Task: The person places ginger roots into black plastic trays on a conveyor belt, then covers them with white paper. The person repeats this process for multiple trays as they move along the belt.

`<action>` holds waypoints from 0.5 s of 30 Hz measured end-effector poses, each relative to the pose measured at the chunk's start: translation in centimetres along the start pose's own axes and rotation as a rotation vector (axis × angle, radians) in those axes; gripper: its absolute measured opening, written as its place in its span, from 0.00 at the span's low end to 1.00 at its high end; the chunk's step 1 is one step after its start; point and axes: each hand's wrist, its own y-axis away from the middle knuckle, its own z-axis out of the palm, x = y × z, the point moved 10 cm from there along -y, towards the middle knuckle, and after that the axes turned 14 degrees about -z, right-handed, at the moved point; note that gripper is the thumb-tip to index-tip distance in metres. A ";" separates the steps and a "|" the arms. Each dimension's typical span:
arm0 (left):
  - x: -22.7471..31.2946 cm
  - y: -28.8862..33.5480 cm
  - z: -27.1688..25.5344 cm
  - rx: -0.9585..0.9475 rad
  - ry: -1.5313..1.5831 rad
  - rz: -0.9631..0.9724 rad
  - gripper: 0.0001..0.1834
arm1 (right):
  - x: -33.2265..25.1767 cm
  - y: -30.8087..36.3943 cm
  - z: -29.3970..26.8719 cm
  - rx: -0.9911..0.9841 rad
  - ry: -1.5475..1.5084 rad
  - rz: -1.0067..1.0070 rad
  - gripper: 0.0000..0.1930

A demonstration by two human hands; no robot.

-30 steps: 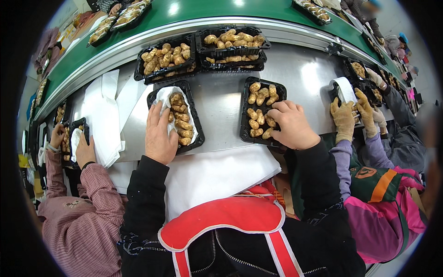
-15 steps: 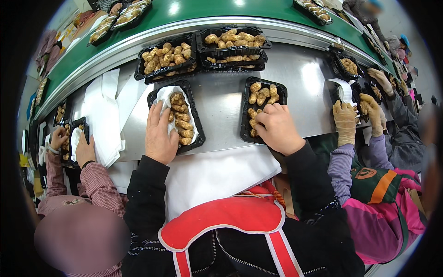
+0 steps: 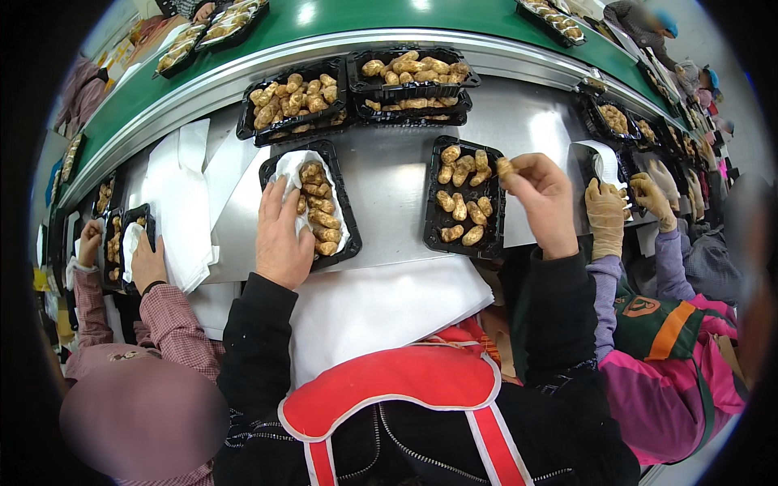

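Observation:
My left hand (image 3: 282, 235) lies with fingers stretched over the left side of a black plastic tray (image 3: 350, 249), touching its white paper liner (image 3: 288, 168). A column of brown, knobbly tubers (image 3: 324, 219) lies on that liner. To the right stands a second black tray (image 3: 433, 194), unlined, with several loose tubers (image 3: 459, 207) spread over its floor. Just off this tray's right edge, my right hand (image 3: 547, 202) is raised, thumb and fingers closed on a single tuber (image 3: 506, 168). The palm side of both hands is hidden.
Tuber-filled black trays (image 3: 296, 101) stand behind, some stacked (image 3: 417, 81). A green conveyor belt (image 3: 389, 20) runs beyond the metal table (image 3: 389, 162). White paper sheets (image 3: 182, 202) lie left and a white pile (image 3: 389, 304) in front. Co-workers' hands (image 3: 606, 215) work on both sides.
My right hand has lifted out of the right tray and moved right with a tuber, uncovering the tubers beneath it. My left hand stays put. The co-workers' hands at far right have shifted.

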 end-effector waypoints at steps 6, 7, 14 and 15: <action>0.2 -0.1 -0.1 0.005 0.009 0.006 0.31 | -0.4 0.5 -2.7 0.185 0.089 -0.008 0.15; 0.2 0.0 -0.1 0.010 0.008 0.010 0.31 | -0.4 0.6 -2.8 0.186 0.091 -0.008 0.15; 0.2 0.0 -0.2 0.022 0.002 0.021 0.31 | -0.3 0.8 -3.1 0.205 0.040 -0.054 0.14; 0.1 0.1 -0.1 0.022 0.001 0.023 0.31 | -0.3 0.8 -3.2 0.205 0.035 -0.058 0.14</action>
